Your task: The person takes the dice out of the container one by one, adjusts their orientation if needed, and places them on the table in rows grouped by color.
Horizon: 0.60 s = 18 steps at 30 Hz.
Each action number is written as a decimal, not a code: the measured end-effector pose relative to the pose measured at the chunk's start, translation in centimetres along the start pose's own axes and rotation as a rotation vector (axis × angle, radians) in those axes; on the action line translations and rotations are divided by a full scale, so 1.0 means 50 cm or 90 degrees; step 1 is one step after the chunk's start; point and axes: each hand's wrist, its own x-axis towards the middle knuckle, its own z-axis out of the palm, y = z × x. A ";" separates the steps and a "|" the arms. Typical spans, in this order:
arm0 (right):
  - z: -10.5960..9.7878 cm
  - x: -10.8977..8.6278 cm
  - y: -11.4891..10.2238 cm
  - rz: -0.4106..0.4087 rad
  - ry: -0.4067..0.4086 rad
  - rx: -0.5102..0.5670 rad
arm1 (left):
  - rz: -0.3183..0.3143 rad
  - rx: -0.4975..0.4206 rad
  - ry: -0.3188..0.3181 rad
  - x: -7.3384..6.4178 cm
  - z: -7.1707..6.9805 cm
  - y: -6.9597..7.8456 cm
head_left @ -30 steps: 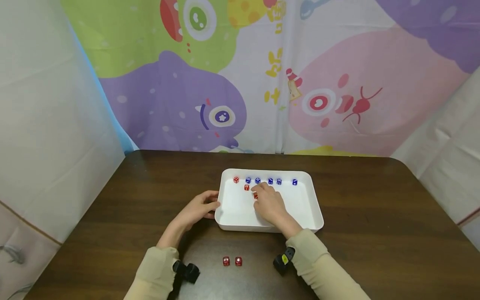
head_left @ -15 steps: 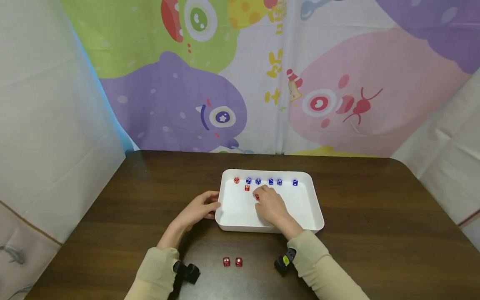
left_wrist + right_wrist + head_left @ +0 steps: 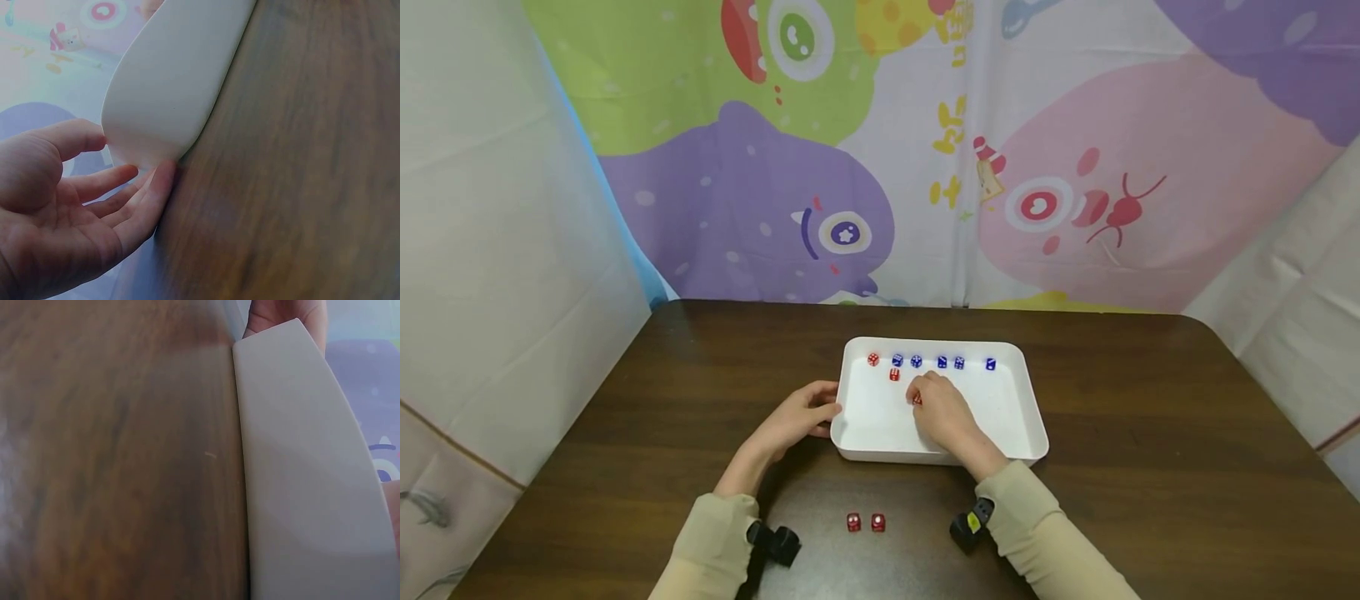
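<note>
A white tray (image 3: 880, 433) holds several dice. Inside it, my right hand (image 3: 943, 412) pinches a red die (image 3: 917, 400) between thumb and fingertips, low over the tray floor; the fingers partly hide the die. Only a sliver of the right hand (image 3: 392, 509) shows in the right wrist view, past the tray's front wall (image 3: 306, 462). At the tray's left side my left hand (image 3: 793, 417) rests with thumb at the rim and fingers along the outer wall. The left wrist view shows the left hand's fingers (image 3: 150, 200) fairly straight, tips against the wall.
A back row in the tray has one red die (image 3: 873, 360) and several blue dice (image 3: 916, 361). Another red die (image 3: 894, 375) lies just in front. Two more red dice (image 3: 853, 522) sit on the brown table (image 3: 1150, 467) before the tray. A printed curtain (image 3: 820, 200) hangs behind.
My right hand has drawn the red die a little toward me, away from the row of dice, its fingers closing more around it. The left hand stays put.
</note>
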 end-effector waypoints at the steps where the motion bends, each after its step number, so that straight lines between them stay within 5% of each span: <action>1: 0.000 0.000 -0.001 0.003 -0.002 0.001 | -0.001 0.000 0.001 -0.001 0.000 0.001; 18: -0.005 -0.015 -0.023 -0.012 0.008 -0.001 | -0.004 0.004 0.007 0.001 -0.004 -0.003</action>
